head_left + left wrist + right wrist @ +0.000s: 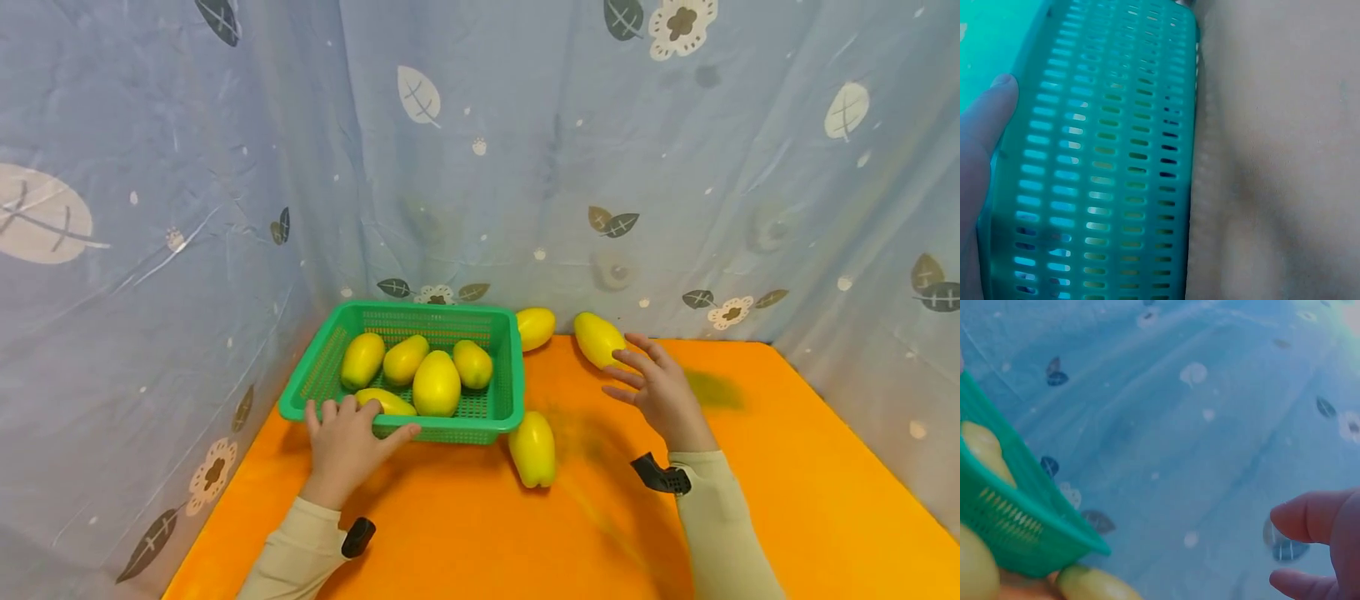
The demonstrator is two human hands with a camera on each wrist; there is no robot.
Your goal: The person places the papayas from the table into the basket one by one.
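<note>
A green plastic basket [513, 367] with slotted walls holds several smooth, oblong yellow fruits [437, 383]; their exact kind is unclear. My left hand [347, 446] holds the basket's near rim at its left part, fingers over the edge. The left thumb [1004, 103] lies against the rim in the left wrist view. At the back right, my right hand [663, 396] hovers with spread fingers and nothing in them. Its fingertips are close to a yellow fruit [597, 339] by the curtain; whether they touch cannot be told.
One more yellow fruit [533, 450] lies at the basket's near right corner, another [536, 328] beside its far right corner. Everything stands on an orange tabletop [480, 533]. A pale blue patterned curtain [510, 183] closes off the back and both sides.
</note>
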